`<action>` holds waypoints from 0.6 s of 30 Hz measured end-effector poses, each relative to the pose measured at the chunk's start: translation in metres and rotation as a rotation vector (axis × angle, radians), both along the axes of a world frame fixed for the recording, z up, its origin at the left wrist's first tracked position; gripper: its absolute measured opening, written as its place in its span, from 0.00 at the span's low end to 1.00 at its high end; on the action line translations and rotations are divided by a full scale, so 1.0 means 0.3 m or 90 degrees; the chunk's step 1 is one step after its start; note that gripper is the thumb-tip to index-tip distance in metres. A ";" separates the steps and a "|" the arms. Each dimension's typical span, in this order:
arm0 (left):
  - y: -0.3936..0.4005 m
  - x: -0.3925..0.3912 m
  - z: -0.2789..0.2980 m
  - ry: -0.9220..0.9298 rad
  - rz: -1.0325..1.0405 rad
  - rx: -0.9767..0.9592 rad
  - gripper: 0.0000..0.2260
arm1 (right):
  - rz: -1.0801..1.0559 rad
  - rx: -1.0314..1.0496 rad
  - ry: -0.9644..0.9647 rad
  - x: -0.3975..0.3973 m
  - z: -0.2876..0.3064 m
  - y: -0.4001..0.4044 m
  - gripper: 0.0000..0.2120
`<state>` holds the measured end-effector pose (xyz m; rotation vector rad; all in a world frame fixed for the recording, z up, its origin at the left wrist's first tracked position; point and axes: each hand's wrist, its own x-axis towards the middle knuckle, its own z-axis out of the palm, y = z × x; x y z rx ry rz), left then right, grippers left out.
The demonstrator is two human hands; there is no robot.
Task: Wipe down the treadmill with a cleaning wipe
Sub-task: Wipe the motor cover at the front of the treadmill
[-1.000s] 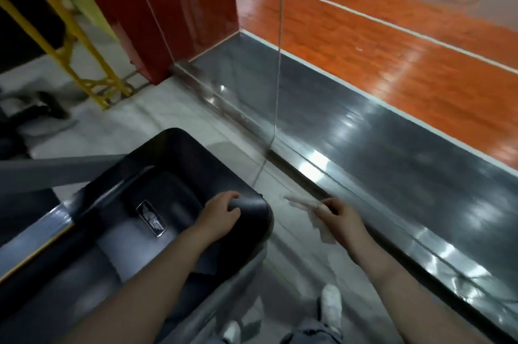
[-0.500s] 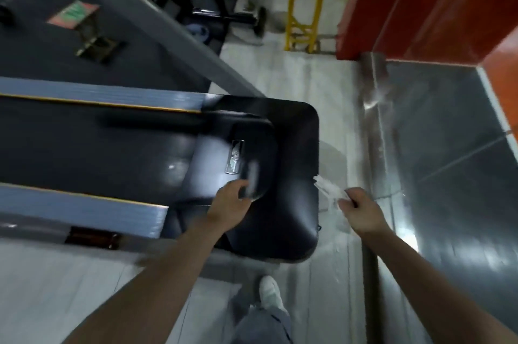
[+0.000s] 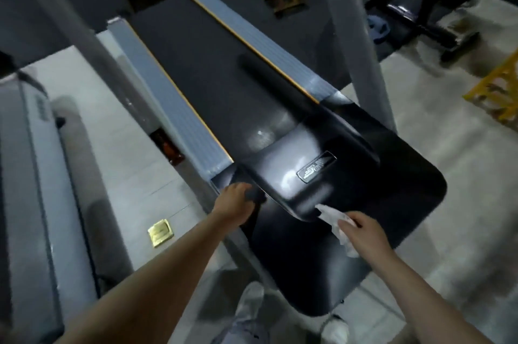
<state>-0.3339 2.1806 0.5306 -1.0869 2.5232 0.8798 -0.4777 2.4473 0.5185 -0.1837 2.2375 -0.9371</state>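
Head view, looking down: the treadmill point(image 3: 350, 203) runs diagonally across the floor, its glossy black motor cover nearest the person and its belt stretching away between grey side rails. The right hand point(image 3: 364, 231) pinches a crumpled white cleaning wipe point(image 3: 335, 217), fingers curled around it, with the wipe's free end touching the raised grey hump of the cover. The left hand point(image 3: 234, 203) rests on the cover's left front corner, fingers curled over its edge. A small gold plate point(image 3: 160, 232) lies on the floor beside the treadmill.
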 end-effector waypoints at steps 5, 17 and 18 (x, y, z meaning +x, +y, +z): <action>-0.079 0.049 -0.140 -0.026 0.126 -0.104 0.23 | 0.101 0.004 0.026 -0.117 -0.160 -0.162 0.06; -0.478 0.142 -0.570 -0.023 -0.102 -0.597 0.18 | 0.338 -0.006 0.277 -0.141 -0.798 -0.630 0.16; -0.490 0.148 -0.617 0.010 -0.102 -0.611 0.16 | 0.375 -0.021 0.293 -0.118 -0.866 -0.678 0.16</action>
